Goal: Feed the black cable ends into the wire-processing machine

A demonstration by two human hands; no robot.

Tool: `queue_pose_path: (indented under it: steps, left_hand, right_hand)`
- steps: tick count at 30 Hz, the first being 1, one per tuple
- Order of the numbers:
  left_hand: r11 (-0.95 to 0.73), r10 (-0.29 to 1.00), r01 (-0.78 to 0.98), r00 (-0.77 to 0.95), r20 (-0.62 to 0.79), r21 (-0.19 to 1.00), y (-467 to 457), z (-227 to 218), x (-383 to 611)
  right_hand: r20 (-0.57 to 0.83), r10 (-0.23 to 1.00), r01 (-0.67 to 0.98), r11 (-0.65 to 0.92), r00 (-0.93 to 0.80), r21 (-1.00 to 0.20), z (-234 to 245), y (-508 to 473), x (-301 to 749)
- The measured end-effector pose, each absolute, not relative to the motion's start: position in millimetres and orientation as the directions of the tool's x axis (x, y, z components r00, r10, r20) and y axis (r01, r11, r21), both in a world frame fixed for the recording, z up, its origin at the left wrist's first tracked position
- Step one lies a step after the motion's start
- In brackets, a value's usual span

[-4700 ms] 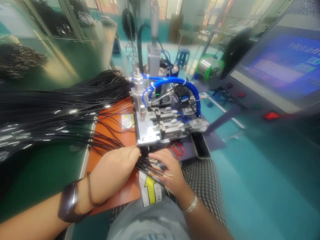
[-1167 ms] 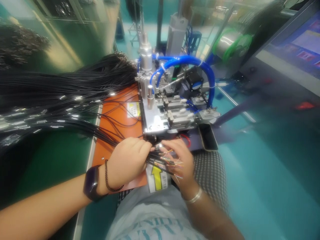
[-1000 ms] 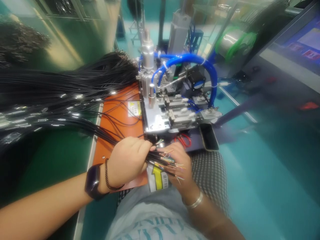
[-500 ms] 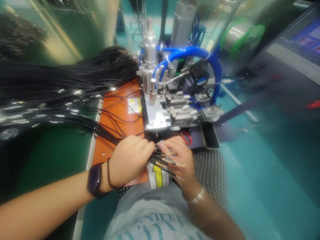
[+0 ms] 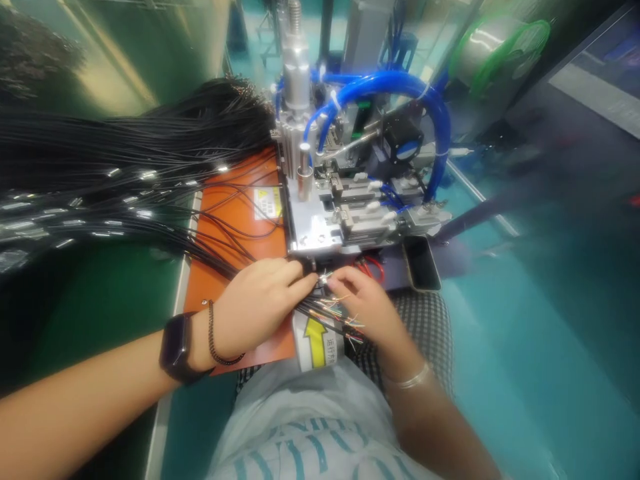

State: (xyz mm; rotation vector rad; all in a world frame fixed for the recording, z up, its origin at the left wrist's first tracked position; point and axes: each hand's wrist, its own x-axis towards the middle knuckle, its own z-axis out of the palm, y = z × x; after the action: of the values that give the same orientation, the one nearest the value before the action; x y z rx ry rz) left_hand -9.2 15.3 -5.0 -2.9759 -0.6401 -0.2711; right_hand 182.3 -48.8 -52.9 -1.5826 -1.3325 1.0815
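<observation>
My left hand is closed over a bundle of thin black cables, with its thumb and forefinger at one cable's end. Opposite it, my right hand pinches at the pale, shiny wire end, its fingertips close to the left thumb. Below the fingers the stripped cable ends fan out, showing several fine coloured wires. The palm side of my left hand is hidden. Just ahead stands a metal machine with clamps and a cylinder.
Many black cables lie to the left, across the orange board. A phone rests right of the machine. Behind it curves a thick blue hose, and a green-rimmed spool hangs at upper right. A checkered seat is below.
The fingers of my right hand have moved slightly up and curl more at the wire end. My left thumb and forefinger now reach further out. The view has shifted a little.
</observation>
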Motion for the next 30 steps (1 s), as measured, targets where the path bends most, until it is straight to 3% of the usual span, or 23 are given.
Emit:
queue_pose_path:
  steps: [4, 9, 15, 22, 30]
  left_hand:
    - [-0.919, 0.379, 0.392, 0.905, 0.195, -0.032, 17, -7, -8]
    - [-0.915, 0.384, 0.399, 0.905, 0.184, -0.051, 15, -5, -7]
    - [-0.906, 0.411, 0.417, 0.908, 0.076, -0.076, 11, -3, -6]
    - [-0.907, 0.402, 0.41, 0.911, 0.09, -0.094, 9, -2, -4]
    - [-0.898, 0.417, 0.42, 0.907, 0.053, -0.127, 6, 4, -1]
  right_hand:
    - [-0.23, 0.97, 0.191, -0.242, 0.084, -0.951, -50, -49, 184]
    - [-0.222, 0.966, 0.161, -0.242, 0.137, -0.957, -48, -45, 180]
    - [-0.204, 0.96, 0.123, -0.229, 0.189, -0.965, -59, -43, 178]
    - [-0.178, 0.954, 0.057, -0.197, 0.242, -0.979, -62, -43, 174]
    - [-0.086, 0.957, 0.108, -0.12, 0.278, -0.987, -60, -44, 174]
